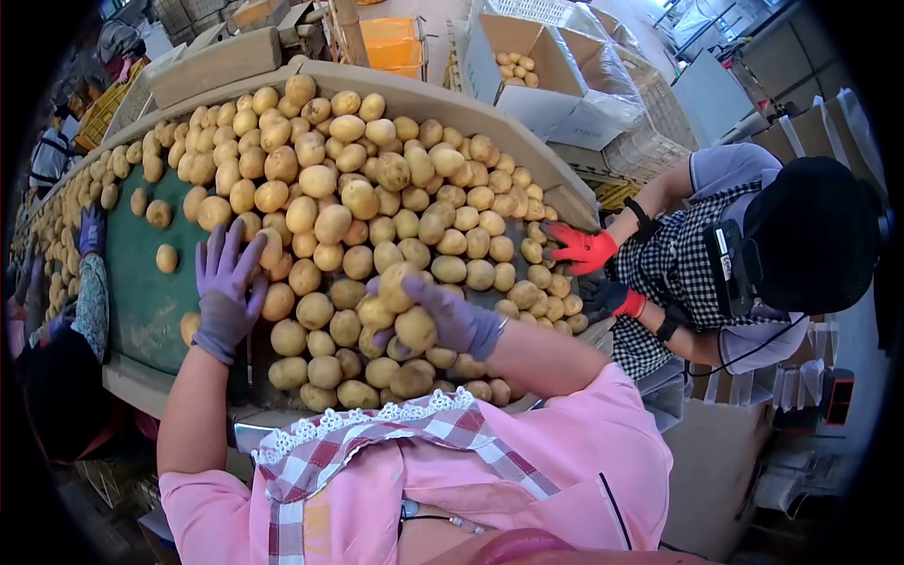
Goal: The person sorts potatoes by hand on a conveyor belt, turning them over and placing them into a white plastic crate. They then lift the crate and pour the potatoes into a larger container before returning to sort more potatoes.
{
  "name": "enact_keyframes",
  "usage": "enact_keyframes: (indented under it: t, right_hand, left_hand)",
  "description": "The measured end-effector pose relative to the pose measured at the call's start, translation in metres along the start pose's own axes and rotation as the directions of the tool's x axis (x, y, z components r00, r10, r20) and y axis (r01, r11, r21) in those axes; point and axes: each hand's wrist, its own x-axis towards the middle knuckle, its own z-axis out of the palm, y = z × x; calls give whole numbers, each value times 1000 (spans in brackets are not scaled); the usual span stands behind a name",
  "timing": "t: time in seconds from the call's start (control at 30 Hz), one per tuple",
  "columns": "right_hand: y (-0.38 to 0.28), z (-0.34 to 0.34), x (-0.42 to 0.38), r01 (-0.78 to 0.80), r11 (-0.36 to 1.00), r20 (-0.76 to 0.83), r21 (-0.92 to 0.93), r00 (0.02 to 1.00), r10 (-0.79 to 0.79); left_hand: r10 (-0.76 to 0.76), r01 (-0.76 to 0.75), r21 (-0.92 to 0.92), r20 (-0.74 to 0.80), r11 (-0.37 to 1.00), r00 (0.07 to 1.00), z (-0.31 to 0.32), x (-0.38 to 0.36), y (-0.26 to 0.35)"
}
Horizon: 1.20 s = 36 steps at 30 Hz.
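My left hand (pixel 224 292), in a purple glove, is spread with fingers apart at the left edge of the potato pile (pixel 306 215). Its fingertips touch the nearest potatoes, and nothing is gripped in it. Over the front of the pile, my right hand (pixel 457 318), also gloved in purple, is curled around a few potatoes. One potato (pixel 396 287) sits at its fingers and another potato (pixel 415 330) lies just below. The far side of that grip is partly hidden by the potatoes themselves.
The potatoes lie on a green belt (pixel 141 282) inside a raised rim (pixel 452 104). At right, a co-worker's red-gloved hand (pixel 579 250) touches the pile. Another person's purple-gloved hand (pixel 91 232) is at the left. Behind stands a carton (pixel 523 80) with potatoes, near orange crates (pixel 392 47).
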Motion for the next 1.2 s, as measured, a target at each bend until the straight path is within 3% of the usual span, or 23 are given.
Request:
enact_keyframes:
  t: [0.07,0.1,0.13,0.17,0.2,0.23,0.3,0.37,0.43,0.5,0.57,0.63,0.73,0.77,0.8,0.83,0.87,0.97,1.07,1.1,1.13,1.17,1.2]
  right_hand:
    - [-82,-23,2,175,960,-128,-217,970,-205]
    - [-146,-60,23,356,876,-218,-326,873,-436]
    - [-223,-84,31,409,852,-406,-326,754,-517]
    - [-292,-95,27,518,725,-409,-453,602,-686]
    - [-346,-123,28,637,733,-657,-239,449,-605]
    - [-378,-144,12,628,739,-300,-245,676,-673]
    - [-343,-95,36,609,638,-432,-471,472,-769]
    - [-265,-62,56,515,548,-223,-659,561,-797]
    - [-160,-20,71,344,527,-172,-777,690,-703]
    - [-70,-6,76,378,39,269,-925,722,-637]
    - [-9,-1,65,384,-475,578,-791,723,-378]
    - [29,-23,46,459,-489,621,-742,745,-243]
    - [10,-50,8,241,-564,427,-790,877,-222]
    - [4,-72,2,210,-519,404,-828,866,-295]
    - [0,-93,-8,132,-258,243,-957,852,-464]
    - [-17,-106,-16,170,-493,387,-853,840,-381]
    - [-27,-112,-24,105,-640,364,-761,886,-287]
    - [-62,-122,-7,-58,-267,125,-962,776,-619]
    - [-81,-56,44,172,-222,280,-960,641,-715]
    - [-71,-45,59,46,-57,72,-997,790,-608]
    - [-60,-47,77,-72,-239,21,-968,930,-367]
    - [-33,-66,99,-31,-465,153,-885,923,-353]
    - [-27,-63,103,-82,-443,83,-893,937,-341]
  left_hand:
    - [-6,5,24,26,1000,1000,-6,-1,4]
    - [-8,7,37,22,999,1000,-8,0,5]
    - [-6,5,48,23,999,1000,-13,1,5]
    - [-4,3,49,17,999,1000,-11,0,9]
    - [-25,24,72,23,997,999,-9,0,11]
    - [-25,25,71,-10,997,1000,-8,5,10]
    - [-29,30,58,-32,998,999,-6,0,14]
    - [-54,55,32,-23,998,998,-7,-2,14]
    - [-52,52,8,-13,999,999,-4,-3,9]
    - [-52,52,5,-20,999,998,6,-6,0]
    - [-112,112,-13,10,994,994,8,-8,-2]
    - [-101,101,-30,-11,994,995,11,-10,-8]
    - [-87,87,-12,-4,996,996,14,-11,-10]
    - [-78,78,-25,4,997,997,14,-12,-9]
    - [-63,63,-39,-5,997,998,15,-10,-6]
    - [-53,53,-49,-7,997,999,16,-9,-6]
    - [-45,44,-59,-13,997,999,17,-7,-5]
    - [-45,44,-49,-32,998,998,16,-2,0]
    - [-55,55,-32,-28,998,998,15,-4,0]
    - [-67,67,-31,-11,997,998,15,-5,0]
    - [-76,76,-30,7,997,997,15,-6,0]
    - [-82,83,-27,22,996,996,15,-6,0]
    - [-93,94,-27,17,995,996,15,-4,0]
